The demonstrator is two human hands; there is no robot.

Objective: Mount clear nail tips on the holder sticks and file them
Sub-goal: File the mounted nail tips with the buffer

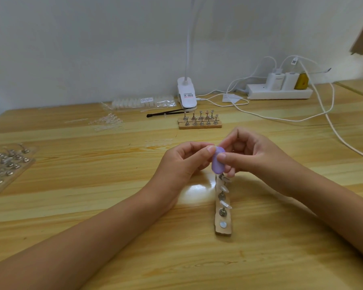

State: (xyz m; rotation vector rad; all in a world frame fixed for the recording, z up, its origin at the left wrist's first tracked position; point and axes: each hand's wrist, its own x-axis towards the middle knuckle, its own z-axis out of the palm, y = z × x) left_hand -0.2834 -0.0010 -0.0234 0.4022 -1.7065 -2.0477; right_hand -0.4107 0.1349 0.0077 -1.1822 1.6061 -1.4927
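I hold the purple block [217, 162] over the far end of the strip [223, 227] on the counter [113, 206]. The fingers of my left hand [182, 162] and right hand [254, 155] are both pinched on it, to keep it steady near the mounted tips [225, 205].

Soft, even white light across the whole scene, bright but not harsh, with one hot patch of glare on the wooden table [194, 191] just beside the holder strip [223, 218], bleaching the grain to white. Shadows are faint and fuzzy, only a light smudge along the forearms. Centre frame is crisp and the purple buffer [217, 162] is clean-edged, while the wide lens bows the table's far edge and the metal stands [6, 162] at the left margin go soft.
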